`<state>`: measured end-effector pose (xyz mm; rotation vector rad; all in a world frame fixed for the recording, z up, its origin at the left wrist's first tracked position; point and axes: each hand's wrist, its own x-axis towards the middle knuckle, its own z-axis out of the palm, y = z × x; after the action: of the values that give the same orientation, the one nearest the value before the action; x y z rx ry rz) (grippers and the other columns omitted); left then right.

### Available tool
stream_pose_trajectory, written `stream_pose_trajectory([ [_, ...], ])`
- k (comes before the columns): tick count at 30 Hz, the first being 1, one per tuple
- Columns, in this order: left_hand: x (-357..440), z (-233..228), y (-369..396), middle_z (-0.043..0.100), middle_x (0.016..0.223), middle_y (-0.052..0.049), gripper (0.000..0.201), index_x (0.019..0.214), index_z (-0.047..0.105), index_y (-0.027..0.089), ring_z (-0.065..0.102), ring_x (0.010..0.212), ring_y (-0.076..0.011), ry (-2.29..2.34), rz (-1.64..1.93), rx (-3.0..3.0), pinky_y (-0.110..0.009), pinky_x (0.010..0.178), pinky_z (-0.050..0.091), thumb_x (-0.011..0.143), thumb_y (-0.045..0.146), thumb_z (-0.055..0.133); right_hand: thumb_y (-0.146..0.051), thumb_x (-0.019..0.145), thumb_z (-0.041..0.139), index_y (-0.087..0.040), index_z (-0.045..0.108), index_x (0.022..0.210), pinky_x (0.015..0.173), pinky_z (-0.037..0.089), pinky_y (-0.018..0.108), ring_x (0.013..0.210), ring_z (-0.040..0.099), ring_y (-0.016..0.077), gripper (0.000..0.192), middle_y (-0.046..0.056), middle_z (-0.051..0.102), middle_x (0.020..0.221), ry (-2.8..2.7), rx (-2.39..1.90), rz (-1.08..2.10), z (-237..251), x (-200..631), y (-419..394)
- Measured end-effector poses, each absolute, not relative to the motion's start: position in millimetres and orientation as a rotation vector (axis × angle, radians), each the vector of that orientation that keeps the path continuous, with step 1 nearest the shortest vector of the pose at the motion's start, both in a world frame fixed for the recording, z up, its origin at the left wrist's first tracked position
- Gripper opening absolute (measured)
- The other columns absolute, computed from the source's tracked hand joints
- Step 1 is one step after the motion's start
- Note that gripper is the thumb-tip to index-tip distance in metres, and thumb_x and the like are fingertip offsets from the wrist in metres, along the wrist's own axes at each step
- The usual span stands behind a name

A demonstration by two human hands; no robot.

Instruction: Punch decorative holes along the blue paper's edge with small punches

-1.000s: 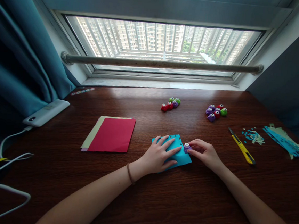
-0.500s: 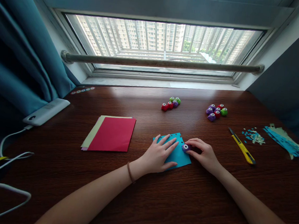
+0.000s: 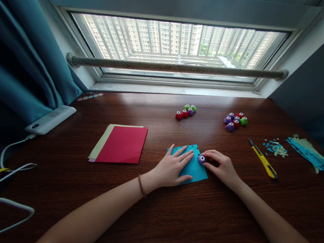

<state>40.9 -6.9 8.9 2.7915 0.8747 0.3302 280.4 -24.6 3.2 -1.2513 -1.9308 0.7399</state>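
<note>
A square sheet of blue paper point(image 3: 194, 170) lies tilted on the desk, with small holes punched along its far edge. My left hand point(image 3: 170, 167) rests flat on its left part, fingers spread. At the sheet's right edge, my right hand point(image 3: 223, 168) grips a small purple craft punch point(image 3: 201, 159) between thumb and fingers. The punch has a white round top with a dark mark. Whether the paper sits inside its slot is hard to see.
Red and pale green paper sheets point(image 3: 123, 144) lie stacked at left. Several punches point(image 3: 185, 112) stand at the back, with another group point(image 3: 234, 121) further right. A yellow utility knife point(image 3: 263, 159), paper bits point(image 3: 276, 148) and paper strips point(image 3: 312, 153) lie right. A power bank point(image 3: 51, 119) with cable is far left.
Both hands keep nearly the same place, with the punch still at the paper's right edge. The whole view has shifted very slightly.
</note>
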Motion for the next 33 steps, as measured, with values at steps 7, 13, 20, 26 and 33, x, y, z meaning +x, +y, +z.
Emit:
stream_pose_trajectory([
  [7, 40, 13, -6, 0.032, 0.144, -0.007, 0.068, 0.143, 0.023, 0.020, 0.017, 0.137, -0.0273, 0.880, 0.354, 2.768, -0.054, 0.109, 0.009, 0.087, 0.057, 0.039, -0.029, 0.081, 0.063, -0.024, 0.060, 0.114, 0.087, 0.049, 0.036, 0.102, 0.056, 0.0230, 0.033, 0.007, 0.060, 0.111, -1.992, -1.236, 0.711, 4, 282, -27],
  [13, 43, 20, -11, 0.029, 0.145, -0.011, 0.067, 0.143, 0.020, 0.015, 0.014, 0.138, -0.0286, 0.955, 0.455, 2.824, -0.054, 0.110, 0.007, 0.089, 0.051, 0.039, -0.031, 0.084, 0.058, -0.024, 0.052, 0.126, 0.092, 0.045, 0.044, 0.109, 0.049, 0.0261, 0.044, 0.009, 0.055, 0.123, -2.295, -1.165, 0.305, 14, 284, -30],
  [20, 67, 19, -22, 0.017, 0.150, -0.003, 0.065, 0.144, 0.017, 0.016, 0.006, 0.139, -0.0203, 0.829, 0.341, 2.913, -0.049, 0.112, 0.008, 0.082, 0.011, 0.037, -0.023, 0.088, 0.049, -0.013, 0.058, 0.118, 0.095, 0.042, 0.044, 0.113, 0.046, 0.0290, 0.033, 0.010, 0.056, 0.123, -2.566, -1.212, -0.084, 17, 279, -36],
  [26, 75, 23, -16, 0.031, 0.144, -0.010, 0.065, 0.138, 0.029, 0.008, 0.022, 0.136, -0.0211, 0.680, 0.322, 2.948, -0.042, 0.112, 0.018, 0.075, 0.012, 0.042, -0.005, 0.083, 0.042, 0.001, 0.056, 0.118, 0.097, 0.040, 0.041, 0.119, 0.043, 0.0297, 0.038, 0.020, 0.051, 0.127, -2.693, -1.270, -0.312, 7, 271, -44],
  [33, 93, 32, -19, 0.045, 0.132, -0.022, 0.046, 0.126, 0.045, -0.004, 0.039, 0.126, -0.0282, 0.664, 0.214, 3.200, -0.041, 0.108, 0.027, 0.087, 0.019, 0.038, -0.002, 0.078, 0.043, 0.003, 0.051, 0.122, 0.095, 0.042, 0.041, 0.118, 0.046, 0.0305, 0.045, 0.022, 0.046, 0.131, -2.703, -1.293, -0.369, -2, 272, -48],
])
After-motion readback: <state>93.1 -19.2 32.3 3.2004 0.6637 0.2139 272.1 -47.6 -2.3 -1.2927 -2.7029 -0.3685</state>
